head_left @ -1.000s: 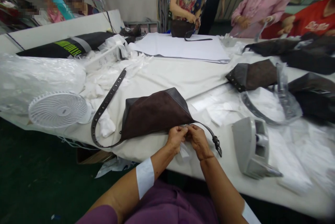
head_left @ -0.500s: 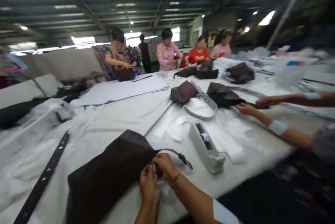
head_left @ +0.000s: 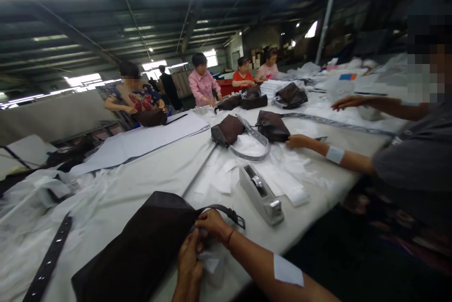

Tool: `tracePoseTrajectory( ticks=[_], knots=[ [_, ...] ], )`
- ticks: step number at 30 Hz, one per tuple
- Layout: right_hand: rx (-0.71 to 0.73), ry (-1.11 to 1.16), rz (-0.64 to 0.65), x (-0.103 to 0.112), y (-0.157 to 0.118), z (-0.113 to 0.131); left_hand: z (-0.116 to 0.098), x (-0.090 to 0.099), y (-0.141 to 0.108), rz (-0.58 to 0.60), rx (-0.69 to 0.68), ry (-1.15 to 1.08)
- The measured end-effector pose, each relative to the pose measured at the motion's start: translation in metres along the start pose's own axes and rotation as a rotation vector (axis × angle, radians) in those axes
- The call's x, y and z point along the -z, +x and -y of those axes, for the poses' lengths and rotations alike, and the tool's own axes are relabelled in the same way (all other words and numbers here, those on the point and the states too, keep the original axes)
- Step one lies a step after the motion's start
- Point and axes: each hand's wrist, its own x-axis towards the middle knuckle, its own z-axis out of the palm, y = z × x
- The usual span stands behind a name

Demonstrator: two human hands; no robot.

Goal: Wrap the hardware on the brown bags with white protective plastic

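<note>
At the bottom of the frame, a person's left hand (head_left: 189, 262) and right hand (head_left: 212, 226) sit together on the near edge of the white-covered tabletop (head_left: 116, 184), both closed on the corner of a dark brown suede handbag (head_left: 134, 250). The fingers hide exactly what they pinch. The bag lies flat at lower left, and its studded dark strap (head_left: 47, 264) runs off toward the bottom left corner. A buckled strap end (head_left: 233, 217) pokes out just past the right hand, and a scrap of translucent white wrapping (head_left: 212, 264) lies under the hands. Up and to the right stands a grey tape dispenser (head_left: 261, 194), beside scattered white paper slips (head_left: 219, 179). Beyond them, two more brown bags (head_left: 228, 130) (head_left: 271, 125) lie near a plastic-wrapped strap (head_left: 249, 144). At the right edge, a co-worker in a grey shirt (head_left: 416, 161) reaches across, one hand (head_left: 298, 141) just beside the nearer bag and the other (head_left: 348, 102) spread in the air further back. Farther down the room, a person in a floral top (head_left: 137, 99) stands at a bag (head_left: 151, 117), and a person in a pink shirt (head_left: 201, 86) stands by the far end of the tabletop.
</note>
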Motion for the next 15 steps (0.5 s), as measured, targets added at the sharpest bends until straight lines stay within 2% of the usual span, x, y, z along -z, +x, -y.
tracePoseTrajectory(
  ticks=[2, 4, 5, 6, 8, 10, 11, 13, 15],
  knots=[
    [0.065, -0.090, 0.022, 0.007, -0.016, 0.004, -0.002, 0.002, 0.003, 0.043, 0.004, 0.017],
    [0.179, -0.215, 0.024, 0.027, -0.038, 0.012, -0.002, 0.004, 0.009, 0.071, 0.023, 0.029],
    [0.291, -0.306, -0.005, 0.045, -0.049, 0.017, -0.001, 0.005, 0.012, 0.075, 0.029, 0.031],
    [0.375, -0.368, -0.097, 0.067, -0.059, 0.024, 0.001, 0.005, 0.015, 0.075, 0.026, 0.029],
    [0.460, -0.423, -0.285, 0.120, -0.072, 0.038, 0.004, 0.006, 0.019, 0.064, 0.002, 0.023],
    [0.402, -0.454, -0.540, 0.175, -0.076, 0.048, 0.006, 0.007, 0.020, 0.057, -0.029, 0.019],
    [0.333, -0.484, -0.614, 0.198, -0.075, 0.049, 0.007, 0.007, 0.020, 0.060, -0.045, 0.023],
    [0.178, -0.474, -0.625, 0.230, -0.070, 0.044, 0.008, 0.009, 0.018, 0.072, -0.082, 0.041],
    [0.097, -0.433, -0.623, 0.241, -0.064, 0.035, 0.008, 0.011, 0.016, 0.078, -0.113, 0.059]
  ],
)
